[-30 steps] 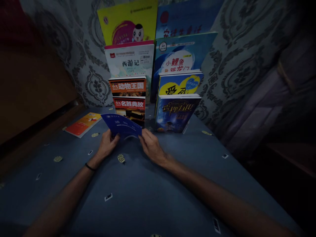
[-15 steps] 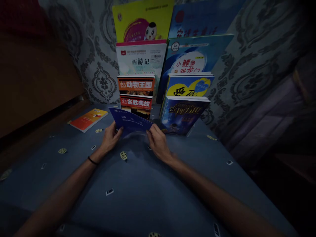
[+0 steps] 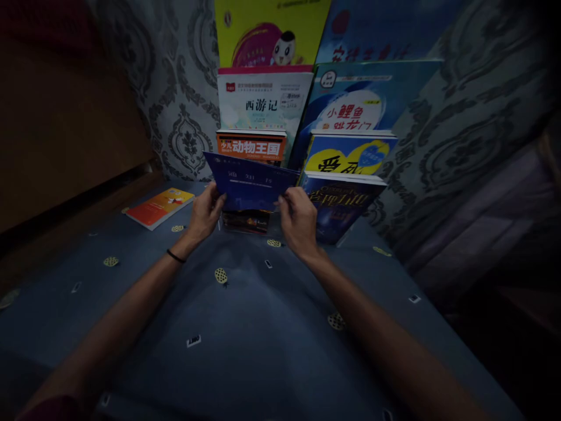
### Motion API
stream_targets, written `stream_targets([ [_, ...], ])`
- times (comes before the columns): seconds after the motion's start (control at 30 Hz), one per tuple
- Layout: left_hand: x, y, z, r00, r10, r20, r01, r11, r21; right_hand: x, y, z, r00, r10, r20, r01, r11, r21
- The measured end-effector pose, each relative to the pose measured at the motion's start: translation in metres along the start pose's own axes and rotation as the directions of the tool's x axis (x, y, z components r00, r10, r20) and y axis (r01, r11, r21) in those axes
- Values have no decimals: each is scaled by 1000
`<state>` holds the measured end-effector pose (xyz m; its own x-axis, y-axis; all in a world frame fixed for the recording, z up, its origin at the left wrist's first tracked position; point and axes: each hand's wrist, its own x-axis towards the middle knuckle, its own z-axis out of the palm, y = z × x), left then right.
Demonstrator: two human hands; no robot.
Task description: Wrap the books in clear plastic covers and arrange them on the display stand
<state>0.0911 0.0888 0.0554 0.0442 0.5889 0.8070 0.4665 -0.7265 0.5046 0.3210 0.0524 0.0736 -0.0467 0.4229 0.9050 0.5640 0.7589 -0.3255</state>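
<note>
A thin dark-blue booklet (image 3: 252,186) with pale lettering is held up in front of the left stack of books. My left hand (image 3: 205,213) pinches its left edge, thumb on the front. On its right edge, my right hand (image 3: 298,219) grips with bent fingers. Behind the booklet shows the top of an orange book (image 3: 252,146); below it the dark lower part of another book (image 3: 246,222) is visible, the rest hidden. Close to my right hand stands a dark-blue book with gold lettering (image 3: 346,204), leaning back.
Taller books rise behind: a white one (image 3: 263,96), a yellow-green one (image 3: 272,35), a blue-and-yellow one (image 3: 350,155) and a teal one (image 3: 363,96). An orange-red book (image 3: 160,207) lies flat at left on the blue cloth (image 3: 245,362). Patterned wallpaper (image 3: 188,137) is behind.
Both hands have raised the blue booklet and moved it slightly right and towards the left stack. It now covers the red book's title. The view has shifted a little.
</note>
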Motion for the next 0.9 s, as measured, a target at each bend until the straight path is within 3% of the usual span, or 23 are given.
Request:
stream_targets([
  [0.17, -6, -11, 4, 998, -18, 65, 12, 997, 79, -11, 9, 6, 996, 50, 71, -49, 999, -18],
  [0.27, -8, -15, 3, 992, -64, 109, 40, 977, 210, -14, 14, 8, 985, 105, 134, -95, 992, -80],
  [0.43, -12, -17, 2, 983, -108, 149, 47, 931, 361, -21, 22, 13, 910, 299, 287, -200, 923, -329],
  [0.9, -11, -8, 9, 979, -195, 59, 159, 913, 376, -20, 27, 20, 875, 379, 302, -253, 889, -382],
])
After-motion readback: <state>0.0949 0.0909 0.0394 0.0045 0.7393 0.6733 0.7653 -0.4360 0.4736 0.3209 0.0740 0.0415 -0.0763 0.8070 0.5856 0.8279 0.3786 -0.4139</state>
